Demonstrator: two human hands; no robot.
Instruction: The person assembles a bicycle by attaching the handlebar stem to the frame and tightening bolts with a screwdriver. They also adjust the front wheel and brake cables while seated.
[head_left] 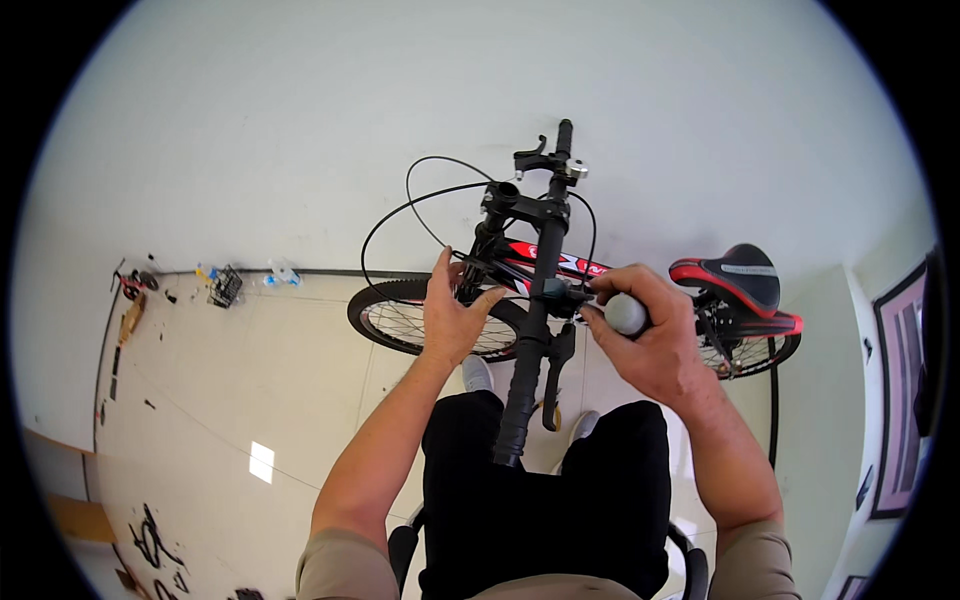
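A black bicycle handlebar (548, 260) runs lengthwise in front of me, with a brake lever (556, 375) on its near part. My right hand (665, 325) is closed around a tool with a rounded grey handle end (627, 315). Its shaft is hidden, and my fingertips are beside a small black clamp (560, 292) on the bar. To the left, my left hand (452, 315) has thumb and fingers apart, next to the black cables (385, 225) and the front of the frame. Whether its fingertips touch a cable, I cannot tell.
Behind the handlebar are the front wheel (385, 318), the red and black saddle (735, 278) and the rear wheel (755, 355). A white wall (300, 150) rises behind the bicycle. A black basket (225, 287) and loose black parts (152, 540) lie on the tiled floor.
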